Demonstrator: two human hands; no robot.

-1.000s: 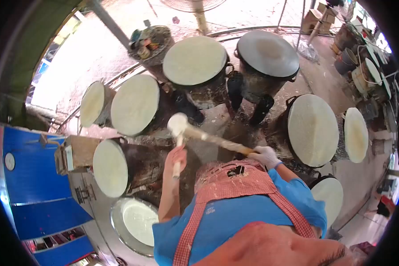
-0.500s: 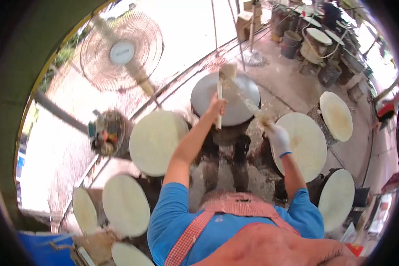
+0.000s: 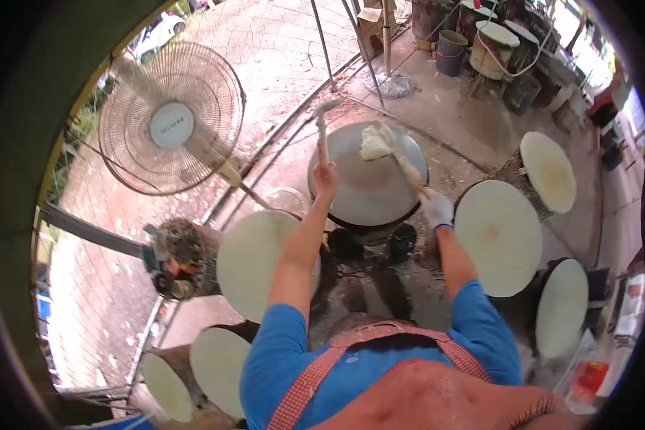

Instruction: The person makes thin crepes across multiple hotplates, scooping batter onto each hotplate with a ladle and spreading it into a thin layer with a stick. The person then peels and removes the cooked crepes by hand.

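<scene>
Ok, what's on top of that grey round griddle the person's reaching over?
On the grey griddle lies the pale, batter-coated head of a stick-handled tool, gripped by the gloved right hand. The left hand holds a thin stick at its far-left rim. The surface under the tool head is hidden.

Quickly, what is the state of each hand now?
Left hand: closed on a thin stick.
Right hand: gloved, closed on the handle of a batter spreader.

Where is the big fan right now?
The fan stands at upper left of the head view, on the paved ground, left of the dark round pan and the left hand.
</scene>
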